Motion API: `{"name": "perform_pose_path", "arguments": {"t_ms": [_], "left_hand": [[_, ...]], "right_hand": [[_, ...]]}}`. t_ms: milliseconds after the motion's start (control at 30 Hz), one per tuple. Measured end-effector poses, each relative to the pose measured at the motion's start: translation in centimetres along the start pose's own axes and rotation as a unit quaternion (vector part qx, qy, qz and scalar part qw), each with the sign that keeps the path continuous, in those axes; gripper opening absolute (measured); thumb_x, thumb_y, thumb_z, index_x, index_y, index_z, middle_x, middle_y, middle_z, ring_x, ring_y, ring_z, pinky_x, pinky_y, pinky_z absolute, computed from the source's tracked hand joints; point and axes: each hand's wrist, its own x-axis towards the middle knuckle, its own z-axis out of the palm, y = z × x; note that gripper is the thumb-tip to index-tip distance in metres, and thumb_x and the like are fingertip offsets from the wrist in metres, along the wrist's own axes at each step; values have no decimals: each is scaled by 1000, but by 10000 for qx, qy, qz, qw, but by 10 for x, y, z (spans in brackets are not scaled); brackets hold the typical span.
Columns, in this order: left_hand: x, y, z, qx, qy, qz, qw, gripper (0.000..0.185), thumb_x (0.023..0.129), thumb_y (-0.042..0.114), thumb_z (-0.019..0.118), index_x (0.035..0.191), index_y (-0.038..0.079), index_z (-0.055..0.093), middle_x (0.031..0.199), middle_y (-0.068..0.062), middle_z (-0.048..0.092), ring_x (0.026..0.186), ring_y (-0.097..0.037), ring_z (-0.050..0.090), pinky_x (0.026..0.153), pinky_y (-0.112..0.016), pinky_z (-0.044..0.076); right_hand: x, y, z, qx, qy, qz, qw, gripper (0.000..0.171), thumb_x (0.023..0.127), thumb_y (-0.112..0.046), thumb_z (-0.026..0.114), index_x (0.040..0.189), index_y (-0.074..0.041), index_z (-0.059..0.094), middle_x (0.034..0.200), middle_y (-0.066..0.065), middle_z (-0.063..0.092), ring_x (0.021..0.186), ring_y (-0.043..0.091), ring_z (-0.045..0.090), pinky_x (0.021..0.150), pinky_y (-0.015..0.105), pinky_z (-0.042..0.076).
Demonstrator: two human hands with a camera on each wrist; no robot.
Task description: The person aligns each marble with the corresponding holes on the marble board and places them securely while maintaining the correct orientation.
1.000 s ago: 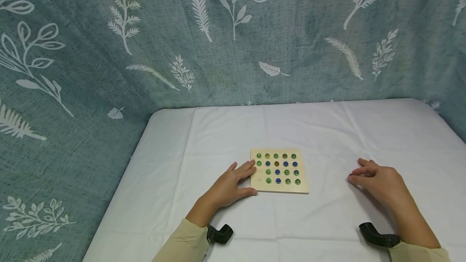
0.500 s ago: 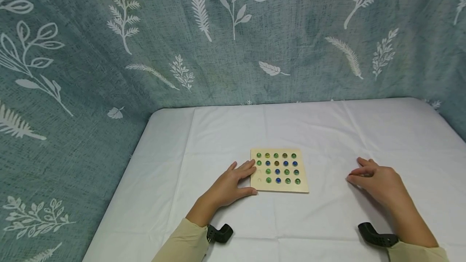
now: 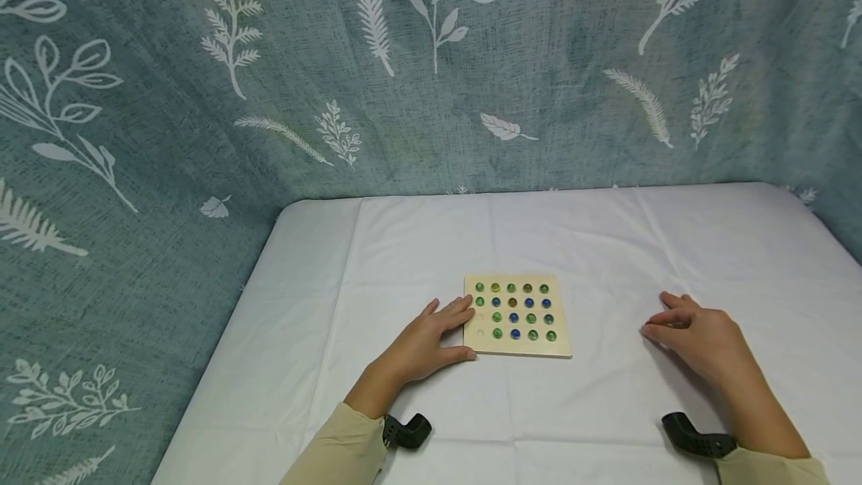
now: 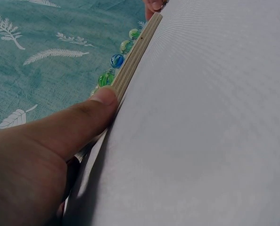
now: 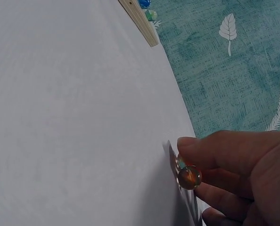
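Observation:
A square pale wooden board (image 3: 518, 348) lies in the middle of the white table, with rows of green, blue and amber glass marbles (image 3: 514, 318) in its hollows. Two bare hollows show at its near left. My left hand (image 3: 420, 346) rests at the board's left side, fingertips on the edge; in the left wrist view its thumb (image 4: 104, 95) presses the board's near corner. Well right of the board, my right hand (image 3: 703, 339) pinches close over the cloth. In the right wrist view an orange-amber marble (image 5: 189, 177) shows at its fingertips, with another glassy one partly hidden behind it.
A white cloth (image 3: 572, 410) with creases covers the table. Blue-green curtains (image 3: 431, 111) with white leaf prints stand behind and to the left. Black wrist camera mounts (image 3: 407, 432) sit below both hands.
My right hand has shifted very slightly left and stays pinched. The left hand and the board hold still.

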Motion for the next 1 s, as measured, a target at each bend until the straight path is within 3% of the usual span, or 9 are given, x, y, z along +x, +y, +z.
{"name": "perform_pose_path", "arguments": {"t_ms": [233,600,833,1000], "left_hand": [[0,0,-1,14,3,14,10000,75,85,46,73,148,17,46,159,10,30,148,-8,27,128,-35,10],[0,-1,-1,-88,-24,-17,10000,75,85,45,74,148,17,46,159,12,29,148,-6,26,128,-33,9],[0,-1,-2,-119,-57,-28,9999,75,85,45,73,148,16,46,160,11,29,148,-6,25,128,-33,8],[0,0,-2,0,-66,10,10000,74,86,47,72,148,16,46,160,10,30,148,-6,26,128,-35,10]], "right_hand": [[3,-15,5,73,110,-411,9991,41,92,-37,68,103,2,74,149,25,41,143,49,26,108,74,24],[10,-74,31,160,-141,-1253,9919,27,90,-24,71,107,-3,75,151,14,45,147,37,26,109,70,30],[15,-111,55,43,-403,-1915,9807,22,89,-18,72,106,-5,76,150,12,48,147,37,29,114,67,29],[16,-132,72,-134,-580,-2513,9661,18,89,-17,71,103,-7,77,147,12,51,146,37,31,117,62,28]]}}
